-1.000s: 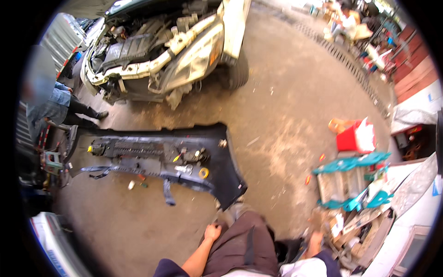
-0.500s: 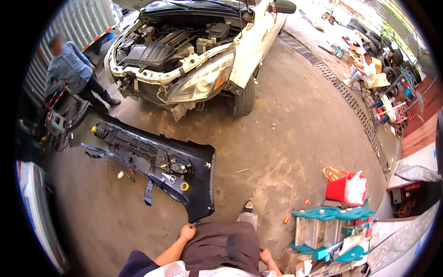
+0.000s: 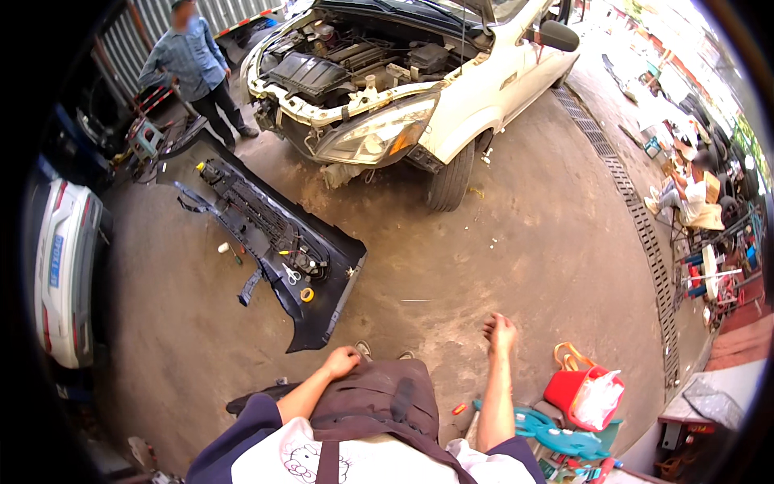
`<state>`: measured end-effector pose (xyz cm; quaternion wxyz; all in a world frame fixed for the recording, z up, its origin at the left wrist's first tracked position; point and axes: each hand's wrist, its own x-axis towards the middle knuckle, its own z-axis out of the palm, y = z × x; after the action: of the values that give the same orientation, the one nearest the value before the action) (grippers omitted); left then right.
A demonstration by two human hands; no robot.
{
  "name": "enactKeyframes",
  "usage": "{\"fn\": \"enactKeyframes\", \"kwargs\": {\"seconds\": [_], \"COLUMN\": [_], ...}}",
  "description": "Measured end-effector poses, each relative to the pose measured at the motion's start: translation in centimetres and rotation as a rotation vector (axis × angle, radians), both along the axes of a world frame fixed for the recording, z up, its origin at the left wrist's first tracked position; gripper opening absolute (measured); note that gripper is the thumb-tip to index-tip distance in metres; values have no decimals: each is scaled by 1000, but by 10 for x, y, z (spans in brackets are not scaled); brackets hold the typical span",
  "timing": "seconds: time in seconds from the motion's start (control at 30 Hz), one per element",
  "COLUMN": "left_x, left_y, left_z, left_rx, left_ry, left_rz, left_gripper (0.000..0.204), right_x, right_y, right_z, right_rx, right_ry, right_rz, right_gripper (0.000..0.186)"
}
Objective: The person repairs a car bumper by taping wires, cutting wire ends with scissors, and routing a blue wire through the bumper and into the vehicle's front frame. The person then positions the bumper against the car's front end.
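Note:
My left hand (image 3: 344,361) is closed, fingers curled at the upper left edge of the dark brown apron (image 3: 367,395) on my front; what it may grip is hidden. Out ahead on the right, my right hand (image 3: 500,329) is raised over the concrete floor, fingers loosely bent and apart, with nothing visible in them. Beyond my left hand a black car bumper (image 3: 343,278) lies inner side up. On it are scissors (image 3: 292,275) and a yellow tape roll (image 3: 306,295). A screwdriver (image 3: 237,258) lies beside it.
A white car (image 3: 468,121) with its hood raised and its front bumper off stands ahead. One person (image 3: 189,60) stands at the far left; another (image 3: 685,198) sits at the far right. A red bucket (image 3: 572,393) and teal plastic stand (image 3: 556,431) are near right. A drain grate (image 3: 645,234) crosses the floor.
My right hand has risen from beside the apron and reached forward. My left hand stays by the apron's edge. The view has turned, so the white car sits further right.

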<state>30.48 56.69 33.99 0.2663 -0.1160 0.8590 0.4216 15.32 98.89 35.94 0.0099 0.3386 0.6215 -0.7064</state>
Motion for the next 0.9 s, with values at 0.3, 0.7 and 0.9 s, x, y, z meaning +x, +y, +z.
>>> {"fn": "enactKeyframes", "kwargs": {"seconds": [0.3, 0.7, 0.9], "left_x": [-91, -287, -430], "left_y": [37, 72, 55], "left_z": [12, -29, 7], "left_rx": [407, 449, 514], "left_ry": [-16, -87, -48], "left_rz": [519, 271, 287], "left_gripper": [20, 22, 22], "right_x": [12, -152, -286], "right_y": [-171, -132, -178], "right_z": [51, 58, 92], "right_rx": [96, 320, 670], "right_ry": [91, 16, 164], "right_rz": [1059, 726, 928], "right_gripper": [25, 26, 22]}}
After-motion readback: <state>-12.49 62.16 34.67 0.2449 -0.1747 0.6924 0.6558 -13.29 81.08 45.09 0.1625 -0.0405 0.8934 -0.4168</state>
